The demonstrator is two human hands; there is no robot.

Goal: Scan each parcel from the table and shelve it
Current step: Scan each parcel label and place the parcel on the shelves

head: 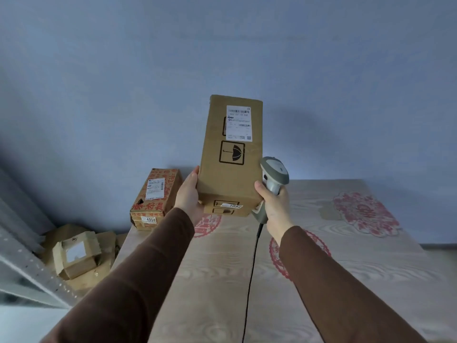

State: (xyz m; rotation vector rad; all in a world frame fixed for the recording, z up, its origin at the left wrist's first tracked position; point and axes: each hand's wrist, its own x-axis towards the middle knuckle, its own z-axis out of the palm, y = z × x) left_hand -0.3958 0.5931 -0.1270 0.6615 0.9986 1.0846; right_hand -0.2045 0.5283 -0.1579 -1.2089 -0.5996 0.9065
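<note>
A tall brown cardboard parcel (231, 157) with a white barcode label and an umbrella mark is held up above the table (346, 280). My left hand (188, 194) grips its lower left side. My right hand (274, 206) grips the handle of a grey corded barcode scanner (273, 178) right beside the parcel's lower right edge. The scanner's head points up along the box. A second parcel (155, 198), brown with red print and a white label, lies on the table's far left corner.
The table has a pale wood-grain top with red paper-cut decorations (366, 212). Several cardboard boxes (76, 253) lie on the floor to the left, beside a grey metal shelf frame (29, 266). A blue wall stands behind. The scanner's black cable (249, 280) hangs down.
</note>
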